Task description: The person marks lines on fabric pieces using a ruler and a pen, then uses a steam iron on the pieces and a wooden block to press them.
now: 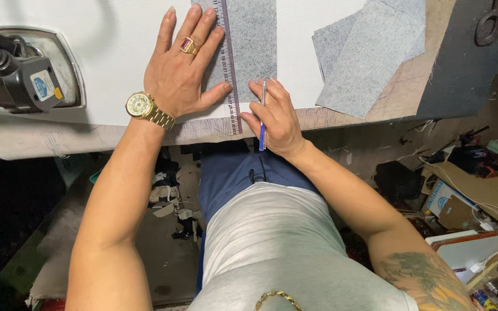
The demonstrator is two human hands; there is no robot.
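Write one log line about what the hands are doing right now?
left hand: flat, pressing ruler on grey fabric | right hand: holding pen at ruler edge | iron: left, untouched

The ruler runs off the top edge, as does the grey strip under it. The pen tip is hidden behind the right hand. The scissors and iron are cropped by the frame.
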